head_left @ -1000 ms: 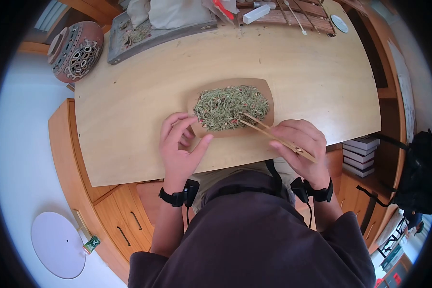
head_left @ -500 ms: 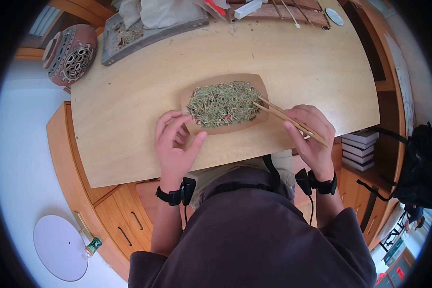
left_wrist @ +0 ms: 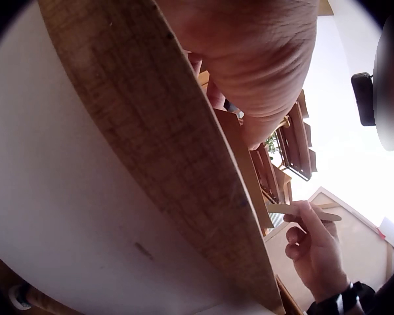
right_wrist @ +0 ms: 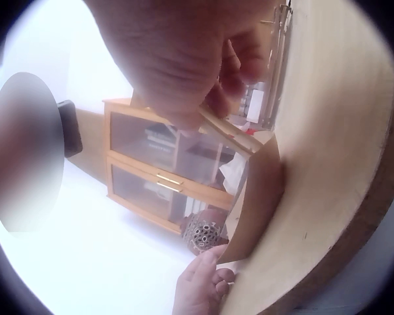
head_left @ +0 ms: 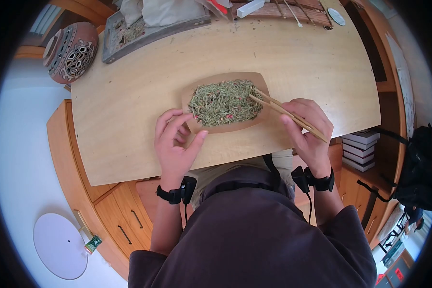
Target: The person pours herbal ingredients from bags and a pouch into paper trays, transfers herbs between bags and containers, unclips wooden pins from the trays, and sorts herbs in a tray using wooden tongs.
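A brown paper tray (head_left: 225, 128) heaped with dried green, needle-like herb (head_left: 221, 103), flecked with red bits, lies on the table. My left hand (head_left: 175, 141) is at its near left corner, fingertips against the rim and the thumb spread from the fingers. In the right wrist view the left hand (right_wrist: 200, 285) shows at the end of the tray (right_wrist: 259, 203). My right hand (head_left: 312, 127) pinches wooden tweezers (head_left: 285, 113) between thumb and fingers. Their two tips, slightly apart, reach into the herb at its right side.
A grey tray (head_left: 153, 39) with pale bags and herb scraps stands at the back left, beside a pierced clay pot (head_left: 74, 55). Brown slats (head_left: 273, 12) with thin sticks lie at the back. The table's front edge (head_left: 129, 180) runs just before my body.
The tweezers left the front right of the herb for the tray's right edge, then moved slightly back left into the herb. The left hand has stayed at the tray's corner.
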The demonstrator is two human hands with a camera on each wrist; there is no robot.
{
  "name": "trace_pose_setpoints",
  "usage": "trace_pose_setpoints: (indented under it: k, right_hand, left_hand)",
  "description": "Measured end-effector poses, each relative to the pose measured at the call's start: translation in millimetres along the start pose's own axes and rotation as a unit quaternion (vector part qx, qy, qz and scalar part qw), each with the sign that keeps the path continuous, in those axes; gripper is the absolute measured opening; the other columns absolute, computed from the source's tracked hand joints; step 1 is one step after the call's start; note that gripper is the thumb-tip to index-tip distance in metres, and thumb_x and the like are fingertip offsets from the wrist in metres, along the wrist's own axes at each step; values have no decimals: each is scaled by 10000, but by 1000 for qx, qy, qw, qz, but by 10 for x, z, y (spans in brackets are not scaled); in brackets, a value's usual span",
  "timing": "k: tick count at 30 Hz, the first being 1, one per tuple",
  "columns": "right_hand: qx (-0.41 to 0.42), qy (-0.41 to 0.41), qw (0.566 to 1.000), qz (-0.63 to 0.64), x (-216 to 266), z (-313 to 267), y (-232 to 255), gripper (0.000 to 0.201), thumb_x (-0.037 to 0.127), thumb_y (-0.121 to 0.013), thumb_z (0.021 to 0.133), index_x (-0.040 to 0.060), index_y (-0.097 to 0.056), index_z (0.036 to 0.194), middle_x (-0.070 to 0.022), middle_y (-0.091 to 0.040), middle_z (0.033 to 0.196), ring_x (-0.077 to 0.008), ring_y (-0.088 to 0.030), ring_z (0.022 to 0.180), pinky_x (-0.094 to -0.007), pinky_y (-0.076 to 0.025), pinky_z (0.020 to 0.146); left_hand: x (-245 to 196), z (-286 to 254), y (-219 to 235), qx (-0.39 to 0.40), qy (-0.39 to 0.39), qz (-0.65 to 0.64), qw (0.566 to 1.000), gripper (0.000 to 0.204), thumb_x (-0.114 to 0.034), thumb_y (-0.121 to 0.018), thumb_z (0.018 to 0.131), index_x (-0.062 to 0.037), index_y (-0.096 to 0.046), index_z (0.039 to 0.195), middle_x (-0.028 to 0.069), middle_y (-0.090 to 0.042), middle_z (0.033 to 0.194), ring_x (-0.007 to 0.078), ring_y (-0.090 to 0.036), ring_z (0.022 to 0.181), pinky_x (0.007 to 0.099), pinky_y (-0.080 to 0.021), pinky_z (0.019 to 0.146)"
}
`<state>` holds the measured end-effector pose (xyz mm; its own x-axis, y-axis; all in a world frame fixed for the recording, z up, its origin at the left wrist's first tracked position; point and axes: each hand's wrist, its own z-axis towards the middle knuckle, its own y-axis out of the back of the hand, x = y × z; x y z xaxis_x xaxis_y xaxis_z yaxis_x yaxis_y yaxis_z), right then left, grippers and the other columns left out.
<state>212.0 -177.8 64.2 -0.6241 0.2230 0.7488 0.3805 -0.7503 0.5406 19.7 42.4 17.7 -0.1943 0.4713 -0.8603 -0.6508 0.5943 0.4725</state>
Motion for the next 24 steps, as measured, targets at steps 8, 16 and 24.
trace_pose_setpoints:
  k: [8, 16, 24]
  right_hand:
    - [3, -7, 1000, 10, 90, 133, -140, 185, 60, -807, 835, 4, -732, 996, -119, -710, 933, -258, -680, 823, -327, -538, 708]
    - [18, 8, 1000, 12, 147, 165, -189, 185, 57, -808, 833, 5, -731, 994, -118, -717, 937, -262, -689, 827, -324, -544, 710]
    - [59, 43, 997, 24, 160, 120, -266, 193, 72, -819, 819, 28, -732, 986, -117, -711, 937, -273, -694, 778, -331, -550, 671]
  left_hand:
    - [-8, -11, 15, 15, 3, 5, 1000, 427, -29, -832, 760, -49, -690, 1162, 66, -561, 1268, 78, -560, 793, 206, -461, 651]
    - [12, -8, 5, 12, -6, -1, 1000, 432, -30, -836, 756, -56, -689, 1161, 66, -565, 1268, 85, -568, 802, 209, -465, 649]
    - [5, -7, 10, 15, -1, -1, 1000, 434, -34, -839, 754, -56, -689, 1161, 68, -566, 1269, 91, -574, 807, 219, -472, 656]
